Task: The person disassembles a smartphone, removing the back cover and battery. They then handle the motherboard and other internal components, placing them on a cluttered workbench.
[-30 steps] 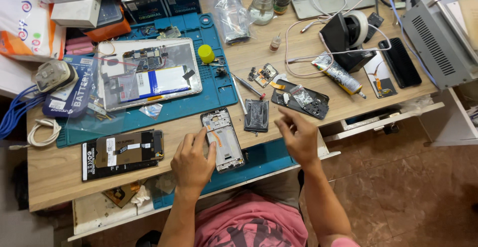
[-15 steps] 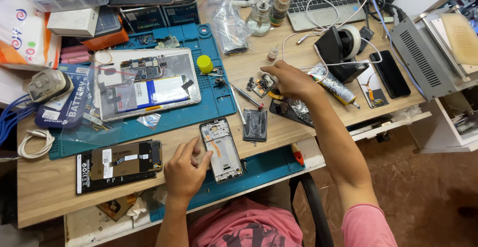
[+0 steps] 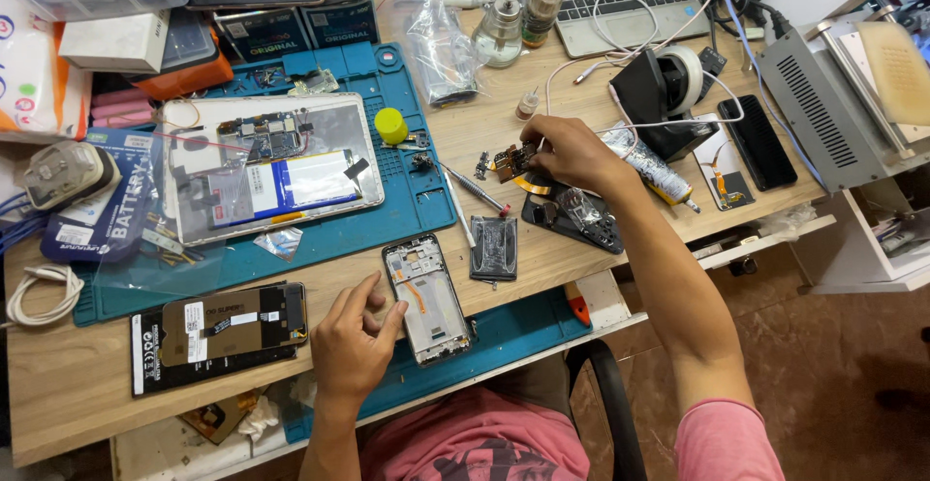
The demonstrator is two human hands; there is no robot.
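Right grip (image 3: pixel 572 152) pinches a small board part (image 3: pixel 511 161); left grip (image 3: pixel 356 338) steadies the opened phone (image 3: pixel 427 299).
Phone frame looks stripped, nothing refitted yet, I judge.

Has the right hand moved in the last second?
Yes. The right hand went from the desk's near edge, beside the opened phone frame, up and away across the wooden desk to the small circuit board near the black stand.

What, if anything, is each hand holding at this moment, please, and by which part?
The right hand pinches a small circuit board by its right edge. The left hand only steadies the opened phone frame at its left side.
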